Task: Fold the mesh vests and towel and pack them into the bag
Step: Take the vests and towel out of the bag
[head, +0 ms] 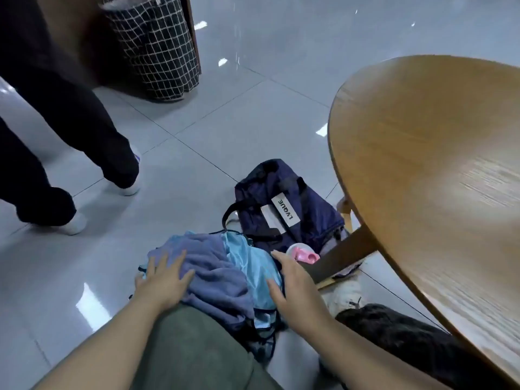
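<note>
While both hands bracket the pile, I've folded nothing yet.

My left hand (161, 280) lies flat, fingers spread, on the crumpled purple-grey terry towel (208, 266); right hand (292, 280) rests straight-fingered on the light blue mesh vests (253, 266) w/ dark trim, prob. to steady the heap on the glossy grey tile floor (197, 136) before sorting. Navy fabric bag (284, 204) w/ white label slumps just beyond, near enough for packing, beside the round wooden table (422, 164). Pink-lidded bottle (302, 256) sits by the bag.
</note>
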The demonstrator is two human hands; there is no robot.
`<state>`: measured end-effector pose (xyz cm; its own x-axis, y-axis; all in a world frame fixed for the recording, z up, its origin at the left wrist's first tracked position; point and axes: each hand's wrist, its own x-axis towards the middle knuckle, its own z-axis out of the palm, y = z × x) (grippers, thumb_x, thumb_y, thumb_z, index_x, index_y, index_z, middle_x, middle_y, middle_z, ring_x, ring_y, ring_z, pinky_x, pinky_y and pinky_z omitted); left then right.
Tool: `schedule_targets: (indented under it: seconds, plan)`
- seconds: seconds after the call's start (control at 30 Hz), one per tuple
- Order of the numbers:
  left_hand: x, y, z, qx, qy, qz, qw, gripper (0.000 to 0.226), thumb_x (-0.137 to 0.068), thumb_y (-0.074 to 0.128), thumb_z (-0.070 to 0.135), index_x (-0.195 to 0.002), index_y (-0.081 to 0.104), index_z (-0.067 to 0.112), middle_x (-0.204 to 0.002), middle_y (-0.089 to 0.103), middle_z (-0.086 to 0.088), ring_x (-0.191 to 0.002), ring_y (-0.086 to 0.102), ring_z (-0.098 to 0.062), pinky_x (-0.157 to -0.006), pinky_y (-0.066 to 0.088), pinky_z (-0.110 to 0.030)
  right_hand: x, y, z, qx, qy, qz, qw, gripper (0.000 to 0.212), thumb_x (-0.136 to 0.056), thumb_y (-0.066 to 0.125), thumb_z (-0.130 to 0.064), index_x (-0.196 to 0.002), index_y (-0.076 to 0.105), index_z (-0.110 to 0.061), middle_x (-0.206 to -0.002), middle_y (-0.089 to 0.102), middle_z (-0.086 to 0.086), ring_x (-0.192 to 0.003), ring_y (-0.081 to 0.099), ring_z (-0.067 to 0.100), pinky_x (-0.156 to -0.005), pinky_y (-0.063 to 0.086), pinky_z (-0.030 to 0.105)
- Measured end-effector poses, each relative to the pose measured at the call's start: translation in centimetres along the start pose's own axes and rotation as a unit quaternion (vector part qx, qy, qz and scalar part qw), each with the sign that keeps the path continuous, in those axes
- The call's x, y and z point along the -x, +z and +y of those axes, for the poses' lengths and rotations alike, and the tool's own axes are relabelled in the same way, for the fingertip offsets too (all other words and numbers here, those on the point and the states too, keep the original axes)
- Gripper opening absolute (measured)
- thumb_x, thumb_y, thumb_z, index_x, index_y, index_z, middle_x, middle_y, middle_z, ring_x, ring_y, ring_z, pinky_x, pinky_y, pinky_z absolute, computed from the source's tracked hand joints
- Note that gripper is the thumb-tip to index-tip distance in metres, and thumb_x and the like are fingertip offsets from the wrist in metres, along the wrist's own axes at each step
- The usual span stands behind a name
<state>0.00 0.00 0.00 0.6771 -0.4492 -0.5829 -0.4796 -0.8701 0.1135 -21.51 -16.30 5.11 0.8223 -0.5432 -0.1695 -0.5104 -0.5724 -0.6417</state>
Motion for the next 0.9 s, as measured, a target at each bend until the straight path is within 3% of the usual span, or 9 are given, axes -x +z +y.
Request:
schedule_targets:
  seconds: [0.13,0.3,0.37,0.43,0.5,0.57,0.63,0.73,0.9]
  plan:
    - [-4.6,0.8,-0.8,0.061,-0.056,-0.002,0.997,0.053,-0.102,0.023,0.044,-0.15,0.001,0.038,-0.16,-0.009,0.001,-0.146,-0.008,-0.022,-0.116,0.009,-0.048,-0.1,3.9,4.3,0.042,0.087,-0.057,0.994,0.062,-0.095,0.053,-0.036,-0.146,0.022,-0.019,-0.15,0.028,-0.005,-0.139,0.024,0.011,-0.11,0.017,0.017]
    - [-9.6,2.1,-0.9,0.069,-0.016,-0.012,0.997,0.069,-0.095,0.042,0.022,-0.151,0.003,0.033,-0.16,0.0,-0.001,-0.145,0.008,-0.026,-0.117,0.015,-0.042,-2.5,6.9,5.6,0.028,0.076,-0.092,0.992,0.072,-0.091,0.057,-0.046,-0.147,0.017,-0.027,-0.155,0.017,-0.012,-0.145,0.011,0.012,-0.116,0.012,0.022]
    - [-10.7,3.3,-0.6,0.064,0.04,-0.087,0.993,0.065,-0.089,0.051,0.022,-0.148,0.023,0.028,-0.155,0.022,-0.007,-0.139,0.027,-0.028,-0.113,0.024,-0.037,-3.4,8.0,5.8,0.011,0.068,-0.108,0.992,0.079,-0.083,0.058,-0.058,-0.145,0.015,-0.033,-0.154,0.016,-0.013,-0.145,0.01,0.01,-0.115,0.01,0.019]
    - [-11.5,4.4,0.1,0.004,0.074,-0.148,0.986,0.03,-0.088,0.054,0.025,-0.117,0.05,0.03,-0.136,0.046,-0.007,-0.12,0.046,-0.028,-0.099,0.037,-0.035,-3.9,9.1,6.2,-0.013,0.081,-0.118,0.99,0.087,-0.078,0.061,-0.061,-0.145,0.013,-0.033,-0.151,0.014,-0.016,-0.145,0.008,0.007,-0.113,0.01,0.017]
    - [-12.2,4.3,1.1,-0.009,0.109,-0.168,0.98,0.009,-0.088,0.053,0.028,-0.087,0.051,0.037,-0.121,0.054,-0.001,-0.11,0.052,-0.026,-0.09,0.041,-0.033,-4.4,10.0,6.7,0.0,0.099,-0.145,0.984,0.096,-0.08,0.063,-0.057,-0.149,0.003,-0.028,-0.155,0.004,-0.012,-0.145,0.001,0.007,-0.116,0.009,0.022]
    - [-13.0,4.3,1.7,0.013,0.13,-0.19,0.973,0.027,-0.088,0.049,0.025,-0.106,0.058,0.043,-0.122,0.053,0.008,-0.118,0.05,-0.022,-0.098,0.039,-0.033,-5.1,10.9,7.0,0.036,0.103,-0.165,0.98,0.102,-0.078,0.061,-0.06,-0.149,-0.005,-0.028,-0.157,-0.007,-0.01,-0.146,-0.005,0.01,-0.118,0.008,0.028]
    - [-14.0,4.6,1.6,0.034,0.116,-0.186,0.975,0.048,-0.087,0.051,0.021,-0.131,0.046,0.04,-0.134,0.052,0.004,-0.119,0.05,-0.021,-0.099,0.039,-0.031,-6.0,11.9,7.4,0.049,0.12,-0.172,0.977,0.106,-0.075,0.06,-0.064,-0.149,-0.007,-0.028,-0.157,-0.01,-0.008,-0.146,-0.006,0.012,-0.119,0.01,0.033]
    - [-15.1,5.4,1.1,0.01,0.08,-0.122,0.989,0.063,-0.081,0.064,0.029,-0.132,0.028,0.034,-0.137,0.045,-0.005,-0.117,0.047,-0.028,-0.097,0.039,-0.037,-7.4,13.6,7.8,0.047,0.162,-0.169,0.971,0.109,-0.076,0.066,-0.057,-0.15,-0.007,-0.025,-0.158,-0.009,-0.004,-0.147,-0.004,0.015,-0.118,0.013,0.036]
    - [-17.4,6.3,0.5,-0.138,0.025,-0.064,0.988,0.127,-0.07,0.076,0.054,-0.146,-0.022,0.029,-0.156,-0.022,-0.01,-0.144,-0.015,-0.037,-0.112,0.005,-0.06,-9.9,15.3,8.7,0.12,0.225,-0.173,0.951,0.13,-0.064,0.076,-0.061,-0.149,-0.015,-0.023,-0.157,-0.016,0.001,-0.146,-0.011,0.023,-0.118,0.009,0.042]
